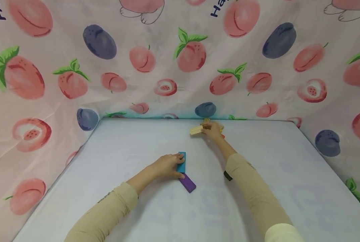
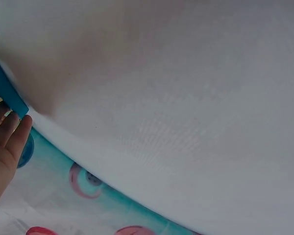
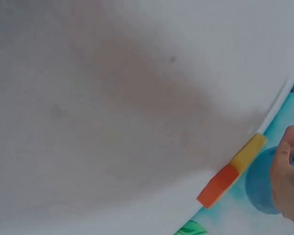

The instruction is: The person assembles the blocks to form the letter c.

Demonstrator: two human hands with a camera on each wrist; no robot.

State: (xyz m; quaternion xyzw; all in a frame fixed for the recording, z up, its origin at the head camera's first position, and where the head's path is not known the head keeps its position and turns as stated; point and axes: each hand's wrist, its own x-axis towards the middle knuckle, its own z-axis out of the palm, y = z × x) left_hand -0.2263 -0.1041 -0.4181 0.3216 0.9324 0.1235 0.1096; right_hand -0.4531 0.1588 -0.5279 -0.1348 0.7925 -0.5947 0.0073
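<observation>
Your left hand (image 1: 167,166), fingers bent and thumb at the near end, grips a blue block (image 1: 181,167) near the middle of the white table (image 1: 122,141). A purple block (image 1: 188,184) lies aslant at its near end, beside your thumb. Farther right, toward the table's far edge, your right hand (image 1: 212,131) pinches a pale wooden block (image 1: 196,130). Just beyond, an orange block (image 3: 219,186) and a yellow block (image 3: 249,153) lie end to end.

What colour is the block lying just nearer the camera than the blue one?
Purple: the purple block shows best in the head view.
</observation>
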